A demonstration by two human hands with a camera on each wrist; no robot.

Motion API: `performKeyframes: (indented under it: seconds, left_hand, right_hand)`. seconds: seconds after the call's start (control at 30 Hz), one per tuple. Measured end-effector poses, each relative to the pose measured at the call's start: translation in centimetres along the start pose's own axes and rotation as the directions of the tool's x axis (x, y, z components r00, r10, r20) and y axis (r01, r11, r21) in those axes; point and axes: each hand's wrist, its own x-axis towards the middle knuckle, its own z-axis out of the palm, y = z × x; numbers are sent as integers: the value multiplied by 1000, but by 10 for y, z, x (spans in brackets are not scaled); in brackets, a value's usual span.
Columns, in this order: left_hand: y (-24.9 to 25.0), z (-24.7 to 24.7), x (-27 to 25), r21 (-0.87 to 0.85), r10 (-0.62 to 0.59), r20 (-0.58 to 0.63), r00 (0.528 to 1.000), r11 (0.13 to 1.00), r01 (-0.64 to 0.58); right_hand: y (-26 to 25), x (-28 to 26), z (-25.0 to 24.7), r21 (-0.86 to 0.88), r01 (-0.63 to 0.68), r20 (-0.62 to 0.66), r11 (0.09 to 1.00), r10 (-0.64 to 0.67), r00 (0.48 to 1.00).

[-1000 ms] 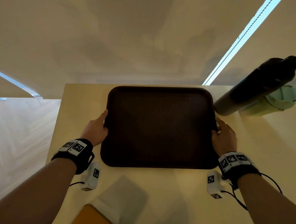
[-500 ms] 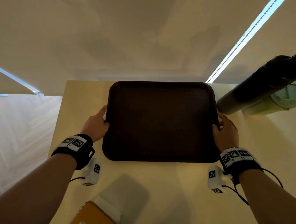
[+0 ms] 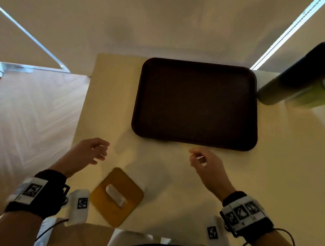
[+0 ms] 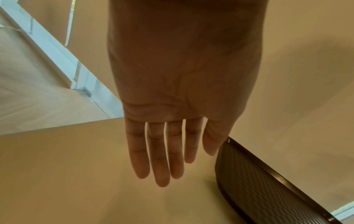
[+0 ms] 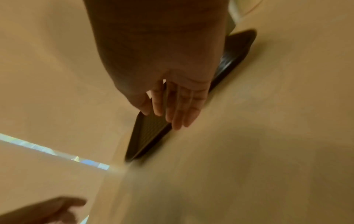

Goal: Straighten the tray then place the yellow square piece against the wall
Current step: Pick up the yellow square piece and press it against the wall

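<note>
The dark brown tray (image 3: 196, 104) lies flat and square to the table at its far edge, against the wall, with nothing on it. Its textured rim shows in the left wrist view (image 4: 268, 189) and the right wrist view (image 5: 147, 136). The yellow square piece (image 3: 117, 196), with a pale handle on top, lies turned at an angle near the table's front edge. My left hand (image 3: 91, 152) hovers just beyond it with fingers straight (image 4: 161, 159) and holds nothing. My right hand (image 3: 203, 161) hangs in front of the tray's near edge, fingers loose (image 5: 178, 109), empty.
A tall dark bottle (image 3: 303, 70) and a pale green container (image 3: 315, 96) stand right of the tray against the wall. The table's left edge (image 3: 82, 118) drops to a wood floor. Bare tabletop (image 3: 268, 177) lies at the front right.
Both hands have let go of the tray's sides and drawn back toward me. The tray now lies further away against the wall. The yellow piece has come fully into view.
</note>
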Motion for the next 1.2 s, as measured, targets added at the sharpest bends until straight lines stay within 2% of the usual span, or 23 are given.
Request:
performKeyframes:
  seconds: [0.13,0.23,0.4,0.53,0.77,0.87,1.07,1.2]
  left_hand:
    - [-43,7,-39,-78,-26,-6,1000,997,25]
    - [-71,12,-55,-114,-34,29,999,993,37]
    - [-86,25,-75,-198,15,125,992,980,10]
    - [-93,37,-77,-204,51,74,996,978,-35]
    - [-84,29,-60,-244,65,39,997,968,-54]
    - [-66,13,-48,-259,98,-9,995,961,-97]
    - [-6,-44,-2,-266,164,-207,964,939,-217]
    - [36,-82,38,-263,210,-237,948,926,-271]
  right_hand:
    - [-18,-36,63,21,-74,287,997,65,956]
    - [-25,-53,99,51,-127,352,991,101,931]
    - [-33,-67,135,159,-224,239,961,183,954]
    - [-36,-66,149,221,-240,139,945,214,967]
    - [-51,-55,155,236,-229,60,944,221,973]
    - [-70,-36,155,245,-196,32,950,194,981]
    - [-131,30,155,277,-83,-7,957,89,996]
    - [-167,84,150,262,-40,-57,964,57,997]
